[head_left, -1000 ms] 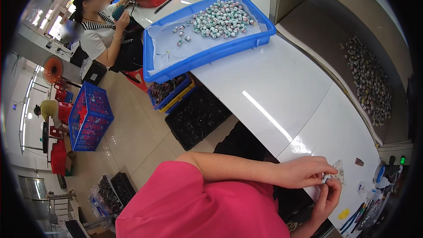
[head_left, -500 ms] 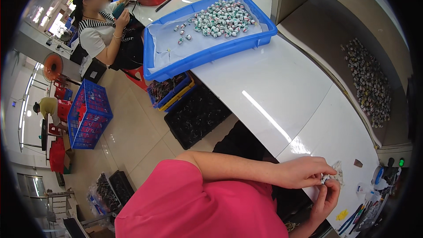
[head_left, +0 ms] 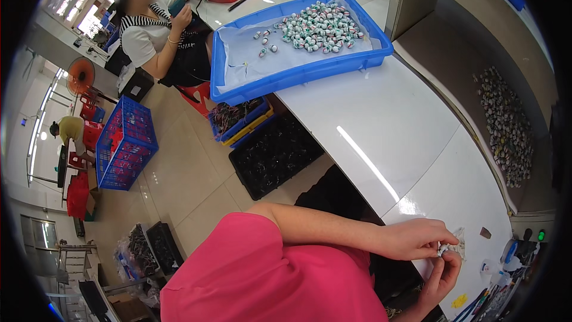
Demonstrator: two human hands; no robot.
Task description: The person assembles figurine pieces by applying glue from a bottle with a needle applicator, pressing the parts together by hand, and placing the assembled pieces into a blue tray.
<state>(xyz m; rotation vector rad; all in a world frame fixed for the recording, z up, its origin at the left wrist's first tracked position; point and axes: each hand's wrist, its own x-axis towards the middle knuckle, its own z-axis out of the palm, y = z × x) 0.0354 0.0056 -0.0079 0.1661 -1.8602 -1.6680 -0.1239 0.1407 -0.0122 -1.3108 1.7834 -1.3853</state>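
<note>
At the right of the white table, my left hand (head_left: 417,239) reaches across with thumb and fingers pinched together. My right hand (head_left: 441,277) meets it from below, its fingertips closed on the same spot. Between them is a small whitish piece (head_left: 443,250), mostly covered by fingers, so its kind cannot be made out. Just beyond the fingertips lies a crumpled pale wrap or cloth (head_left: 461,244) on the tabletop. A small brown piece (head_left: 485,233) rests a little farther right, apart from both hands.
A blue tray (head_left: 304,76) holds many small striped balls on white lining. More balls (head_left: 506,131) fill a shelf at right. Pens (head_left: 476,304) and a yellow patch (head_left: 459,300) are near my right hand. A co-worker (head_left: 149,36) sits beyond the tray; crates (head_left: 122,146) stand on the floor.
The whole view has shifted, so the tray and table appear farther right and slightly lower. My hands stay together at the small whitish piece, with the fingers slightly shifted.
</note>
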